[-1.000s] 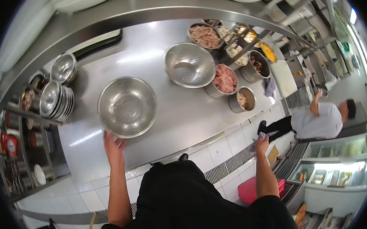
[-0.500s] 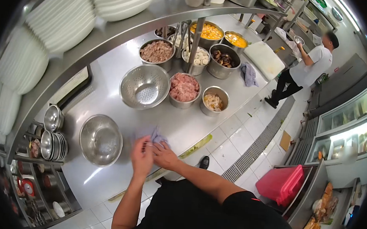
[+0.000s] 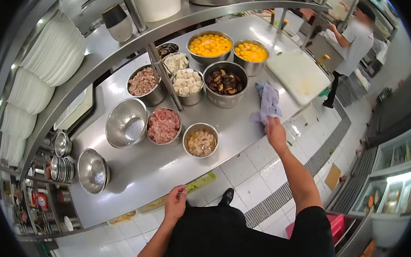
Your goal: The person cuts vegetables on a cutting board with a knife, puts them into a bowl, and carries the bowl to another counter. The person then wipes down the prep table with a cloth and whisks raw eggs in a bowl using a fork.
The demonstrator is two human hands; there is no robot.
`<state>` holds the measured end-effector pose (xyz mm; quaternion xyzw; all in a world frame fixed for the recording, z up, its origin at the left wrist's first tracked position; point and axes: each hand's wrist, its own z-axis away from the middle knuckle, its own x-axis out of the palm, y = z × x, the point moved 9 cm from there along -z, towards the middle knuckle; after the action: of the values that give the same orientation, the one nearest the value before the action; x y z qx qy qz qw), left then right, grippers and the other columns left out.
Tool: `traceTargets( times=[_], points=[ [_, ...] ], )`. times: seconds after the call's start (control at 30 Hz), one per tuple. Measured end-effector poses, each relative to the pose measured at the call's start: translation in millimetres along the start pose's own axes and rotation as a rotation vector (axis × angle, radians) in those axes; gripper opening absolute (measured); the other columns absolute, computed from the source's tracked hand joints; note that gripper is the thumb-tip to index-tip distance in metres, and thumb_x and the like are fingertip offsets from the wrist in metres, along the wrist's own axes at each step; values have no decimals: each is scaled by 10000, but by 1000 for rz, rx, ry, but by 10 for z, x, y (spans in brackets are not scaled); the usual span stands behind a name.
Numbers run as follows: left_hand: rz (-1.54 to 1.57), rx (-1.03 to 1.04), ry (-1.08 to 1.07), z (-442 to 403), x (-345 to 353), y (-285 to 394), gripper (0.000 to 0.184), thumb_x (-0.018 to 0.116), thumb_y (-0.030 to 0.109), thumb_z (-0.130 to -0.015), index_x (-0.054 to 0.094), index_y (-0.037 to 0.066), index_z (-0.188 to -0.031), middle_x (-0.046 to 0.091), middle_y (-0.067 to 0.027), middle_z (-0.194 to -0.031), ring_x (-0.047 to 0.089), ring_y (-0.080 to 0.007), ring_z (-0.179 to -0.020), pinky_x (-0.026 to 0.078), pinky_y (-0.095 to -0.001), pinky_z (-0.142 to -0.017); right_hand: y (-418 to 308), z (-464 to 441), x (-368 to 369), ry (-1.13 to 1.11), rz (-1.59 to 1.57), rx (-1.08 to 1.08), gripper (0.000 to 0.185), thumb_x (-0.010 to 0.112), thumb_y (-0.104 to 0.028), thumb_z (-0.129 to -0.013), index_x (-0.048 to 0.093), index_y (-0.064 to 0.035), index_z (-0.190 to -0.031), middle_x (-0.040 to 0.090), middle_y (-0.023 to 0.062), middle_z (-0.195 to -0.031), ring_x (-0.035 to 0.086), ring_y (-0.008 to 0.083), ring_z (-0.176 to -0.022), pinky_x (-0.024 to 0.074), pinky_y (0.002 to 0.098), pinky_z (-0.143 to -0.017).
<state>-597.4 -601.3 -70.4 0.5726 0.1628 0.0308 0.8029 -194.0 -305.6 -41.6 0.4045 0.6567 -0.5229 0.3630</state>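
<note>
My right hand [image 3: 275, 132] is stretched out to the right, its fingers closed on the edge of a pale purple cloth [image 3: 269, 102]. The cloth lies crumpled on the steel table [image 3: 136, 185], with a bluish fold at its far end. A white cutting board [image 3: 298, 75] is just beyond it, and a pot of dark mushrooms [image 3: 226, 82] stands to its left. My left hand [image 3: 176, 203] hovers at the table's front edge, fingers curled in, with nothing visible in them. Nearest to it is a bowl of peeled shrimp [image 3: 200, 142].
Pots of egg yolks [image 3: 210, 46], white balls [image 3: 187, 82] and raw meat [image 3: 164, 126] stand mid-table. Two perforated colanders, one large [image 3: 126, 123], one at left [image 3: 92, 172], sit nearby. A steel shelf [image 3: 101, 58] with stacked plates arches overhead. Another person [image 3: 354, 45] stands at far right.
My hands have come apart from over a cloth at the front edge. The right has reached out to the cloth by the board; the left has drawn back. The view has shifted right.
</note>
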Motion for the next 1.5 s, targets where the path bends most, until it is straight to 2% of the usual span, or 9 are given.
traceTargets(
  times=[0.4,0.6,0.73,0.8,0.83,0.97,1.23,1.37,1.5],
  points=[
    [-12,450,80,-2200,852,2347,273,577,195,-993,653,-3,-1164,689,-53,-869,603,-102,-760,497,-264,-690,-274,-682,390,-43,-142,-121,380,655,-368,-876,718,-90,-1128,612,133,-1284,545,309,-1226,437,473,-996],
    [-249,569,496,-4029,918,3041,320,474,172,-955,659,20,-1167,701,-214,-1064,659,-370,-1024,502,-438,-889,56,-694,284,115,3,-98,354,669,-332,-848,720,-114,-1122,618,105,-1228,537,280,-1197,385,432,-1014],
    [-969,81,674,-5735,473,3062,342,597,297,-905,727,35,-1083,689,-185,-1170,662,-360,-1082,530,-492,-921,57,-794,288,181,-33,-45,330,689,-336,-820,715,-116,-1066,619,96,-1187,539,292,-1155,372,447,-1004],
    [-1274,-56,338,-6770,161,2710,464,556,408,-943,683,76,-1242,589,-188,-1341,591,-373,-1219,501,-492,-970,85,-770,208,206,-20,-16,321,698,-336,-810,713,-114,-1041,620,95,-1180,540,295,-1149,371,452,-1003],
    [-920,-289,840,-7378,-515,2217,412,524,390,-961,674,162,-1269,589,-166,-1365,571,-377,-1252,494,-495,-985,102,-773,211,203,-31,-14,317,708,-335,-801,709,-111,-1025,621,92,-1170,542,294,-1139,372,456,-1001],
    [-1675,-142,-24,-8908,-1354,1391,490,584,403,-930,619,66,-1284,603,-238,-1311,614,-380,-1167,525,-530,-901,166,-800,201,207,-52,24,322,732,-330,-780,705,-100,-1003,625,84,-1152,549,293,-1113,382,465,-988],
    [117,-392,117,-8327,-1595,474,465,583,407,-932,627,62,-1240,608,-231,-1284,617,-394,-1131,542,-530,-849,187,-864,189,205,-75,51,304,761,-290,-748,701,-93,-971,635,71,-1123,561,287,-1073,398,455,-951],
    [319,-539,294,-8673,-1798,348,374,646,355,-909,626,73,-1155,593,-184,-1202,626,-353,-983,564,-487,-721,197,-839,199,186,-48,41,304,767,-283,-738,703,-88,-961,634,78,-1130,560,289,-1073,399,447,-945],
    [414,-175,617,-8069,-1340,1202,187,615,236,-950,638,89,-1063,659,-99,-1025,627,-288,-864,546,-360,-503,195,-838,220,199,-64,23,308,763,-278,-740,706,-88,-976,631,86,-1145,560,292,-1076,393,454,-955]
  ],
)
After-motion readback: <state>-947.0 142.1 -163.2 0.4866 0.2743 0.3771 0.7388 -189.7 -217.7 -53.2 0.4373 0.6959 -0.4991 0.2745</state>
